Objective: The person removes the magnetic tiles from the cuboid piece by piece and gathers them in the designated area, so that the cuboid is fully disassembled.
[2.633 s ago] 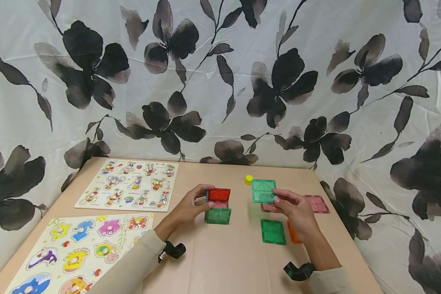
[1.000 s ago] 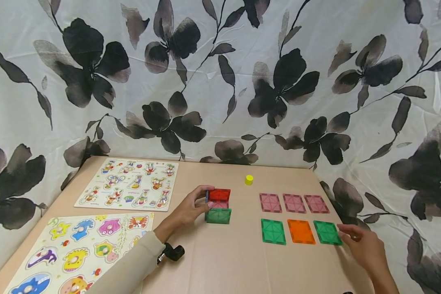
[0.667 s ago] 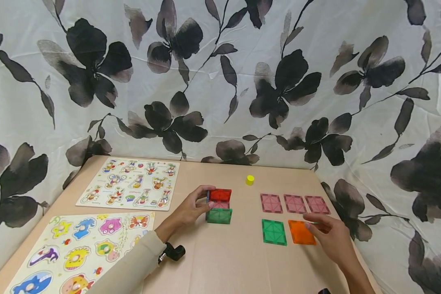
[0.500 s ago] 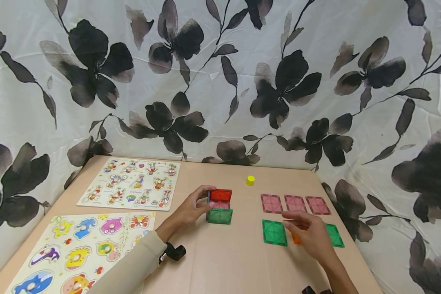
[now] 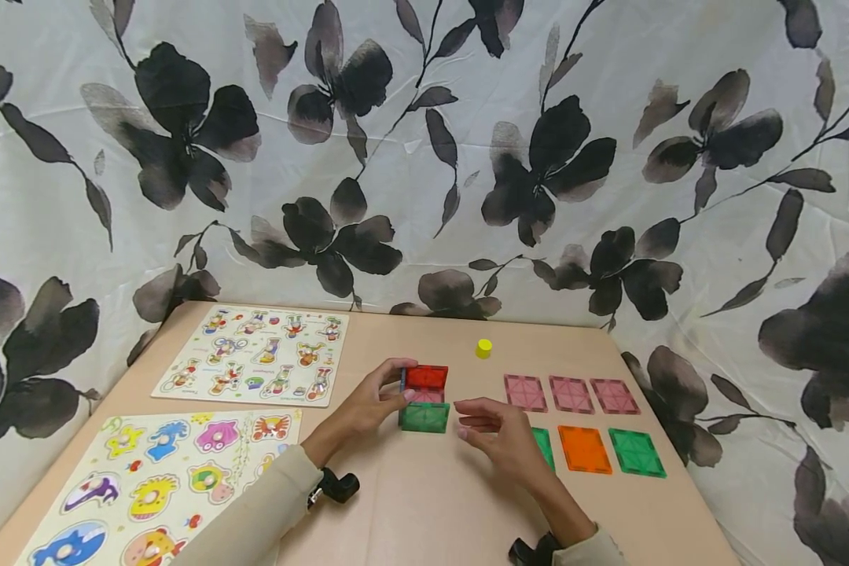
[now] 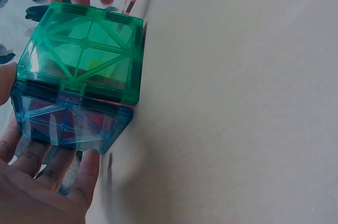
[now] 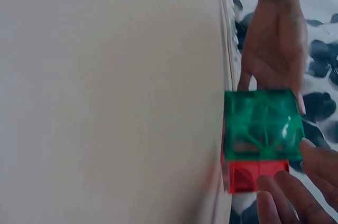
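Across the back hangs a flowered cloth (image 5: 435,181), and in front of it stands the table (image 5: 396,503). On its left lie two picture boards, the near board (image 5: 173,475) partly covered by a sleeve (image 5: 255,511) and the far board (image 5: 251,354) in full sight.

The right hand (image 5: 504,442) holds nothing; its loosely bent fingers hang just beside the box, apparently not touching it. The left hand (image 5: 357,410) grips the box (image 5: 424,418) from the left, thumb and fingers spread around that edge. The box sits at mid-table: green in front, red behind, pink between, with a blue side (image 6: 66,121) towards the left palm. Whether its right side is closed, I cannot tell.

To the right lie loose tiles: a back row of three pink tiles (image 5: 571,395), and in front a green tile (image 5: 543,446) half hidden by the right hand, an orange tile (image 5: 584,450) and another green tile (image 5: 638,453). Smallest is a yellow peg (image 5: 484,348), beyond the box.

The step in hand looks like steadying the box; the next move probably calls for a light right-hand touch that leaves its walls unshifted.
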{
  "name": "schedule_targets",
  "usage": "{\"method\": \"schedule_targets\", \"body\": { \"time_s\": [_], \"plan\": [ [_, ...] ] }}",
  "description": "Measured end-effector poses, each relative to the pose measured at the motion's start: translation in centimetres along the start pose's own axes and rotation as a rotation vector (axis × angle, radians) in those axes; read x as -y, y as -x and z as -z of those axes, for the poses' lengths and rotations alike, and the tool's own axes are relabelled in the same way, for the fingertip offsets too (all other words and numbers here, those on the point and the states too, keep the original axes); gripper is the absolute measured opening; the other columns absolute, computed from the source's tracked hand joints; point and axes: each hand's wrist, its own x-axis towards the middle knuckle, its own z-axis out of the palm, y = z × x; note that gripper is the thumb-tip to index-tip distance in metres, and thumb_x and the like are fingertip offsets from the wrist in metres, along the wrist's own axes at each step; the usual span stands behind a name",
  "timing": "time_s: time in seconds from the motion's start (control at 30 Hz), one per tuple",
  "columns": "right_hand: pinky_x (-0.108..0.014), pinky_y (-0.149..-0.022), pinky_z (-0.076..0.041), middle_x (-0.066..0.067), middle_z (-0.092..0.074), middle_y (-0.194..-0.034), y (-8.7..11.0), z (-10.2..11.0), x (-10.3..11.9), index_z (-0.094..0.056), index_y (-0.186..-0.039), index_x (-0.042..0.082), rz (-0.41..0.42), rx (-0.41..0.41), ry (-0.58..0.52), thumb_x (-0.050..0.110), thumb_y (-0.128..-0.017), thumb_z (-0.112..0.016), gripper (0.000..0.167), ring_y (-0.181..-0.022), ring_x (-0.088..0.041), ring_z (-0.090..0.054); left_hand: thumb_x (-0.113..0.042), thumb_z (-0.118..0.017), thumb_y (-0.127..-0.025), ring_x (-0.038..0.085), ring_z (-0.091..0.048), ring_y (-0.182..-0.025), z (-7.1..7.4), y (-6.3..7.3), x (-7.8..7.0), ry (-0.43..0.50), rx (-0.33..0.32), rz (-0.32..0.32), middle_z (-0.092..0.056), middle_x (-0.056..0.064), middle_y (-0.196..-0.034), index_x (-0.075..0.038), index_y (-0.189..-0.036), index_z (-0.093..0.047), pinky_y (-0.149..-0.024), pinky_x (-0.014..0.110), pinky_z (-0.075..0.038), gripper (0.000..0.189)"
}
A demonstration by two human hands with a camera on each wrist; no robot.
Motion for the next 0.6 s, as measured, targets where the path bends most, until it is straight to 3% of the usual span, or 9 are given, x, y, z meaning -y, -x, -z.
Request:
{"method": "schedule_targets", "body": {
  "time_s": [0.17, 0.3, 0.6],
  "plan": [
    [-0.023, -0.091, -0.063, 0.000, -0.078, -0.121, -1.3, -1.8, 0.3, -0.074, -0.132, 0.018, 0.015, 0.007, 0.012, 0.010, -0.094, -0.081, 0.040, -0.108, -0.021, -0.075, -0.012, -0.065, -0.106, 0.041, -0.039, -0.155, 0.0, 0.0, -0.1, -0.007, 0.000, -0.003, -0.048, 0.020, -0.160, -0.008, -0.157, -0.043, -0.125, 0.059, -0.039, 0.056],
    [-0.021, -0.085, -0.063, 0.000, -0.078, -0.111, -1.9, -2.4, 0.4, -0.077, -0.126, 0.018, 0.037, -0.021, 0.041, 0.009, -0.094, -0.081, 0.034, -0.098, -0.016, -0.073, -0.013, -0.065, -0.106, 0.042, -0.039, -0.155, -0.1, 0.0, -0.1, -0.010, 0.003, -0.004, -0.048, 0.021, -0.159, -0.007, -0.157, -0.042, -0.125, 0.060, -0.039, 0.056],
    [-0.017, -0.074, -0.060, -0.001, -0.076, -0.094, -1.4, -3.0, 0.9, -0.079, -0.121, 0.016, 0.047, -0.031, 0.078, 0.008, -0.092, -0.083, 0.030, -0.081, -0.011, -0.069, -0.011, -0.064, -0.106, 0.041, -0.039, -0.155, -0.1, 0.1, -0.3, -0.014, -0.010, 0.009, -0.049, 0.021, -0.159, -0.007, -0.157, -0.043, -0.125, 0.059, -0.039, 0.055]
  ]
}}
